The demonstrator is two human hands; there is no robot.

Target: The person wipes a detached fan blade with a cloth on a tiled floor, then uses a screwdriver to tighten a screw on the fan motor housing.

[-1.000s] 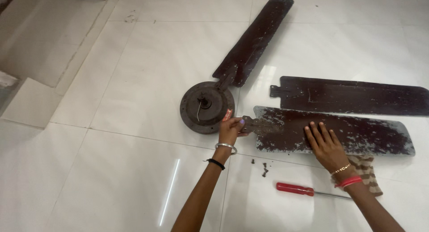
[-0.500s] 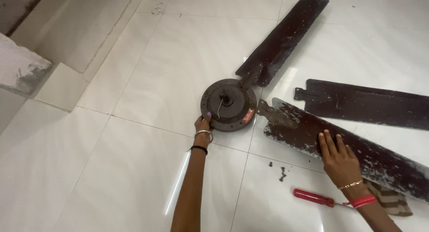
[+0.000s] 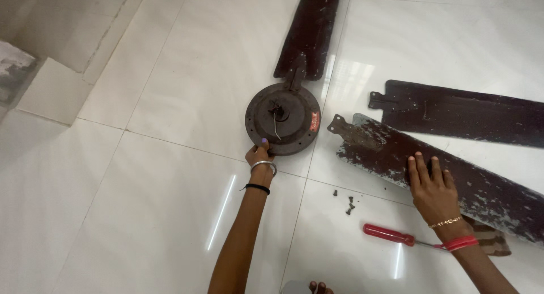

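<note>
A round dark fan motor housing (image 3: pixel 283 118) lies on the white tiled floor, with one dark blade (image 3: pixel 309 28) still fixed to it and pointing away from me. My left hand (image 3: pixel 258 154) grips the housing's near rim. My right hand (image 3: pixel 432 187) rests flat, fingers spread, on a loose, paint-flaked blade (image 3: pixel 442 172) lying to the right of the housing. A second loose blade (image 3: pixel 464 113) lies beyond it.
A red-handled screwdriver (image 3: pixel 391 235) lies on the floor near my right wrist. Small dark screws (image 3: pixel 348 205) are scattered between my arms. A striped cloth (image 3: pixel 490 243) sits under my right forearm. A raised tiled step (image 3: pixel 51 90) is at the left.
My left hand left the loose blade's end and took hold of the housing rim. The housing with its attached blade has turned, so that blade points straighter away. The loose blade swung slightly.
</note>
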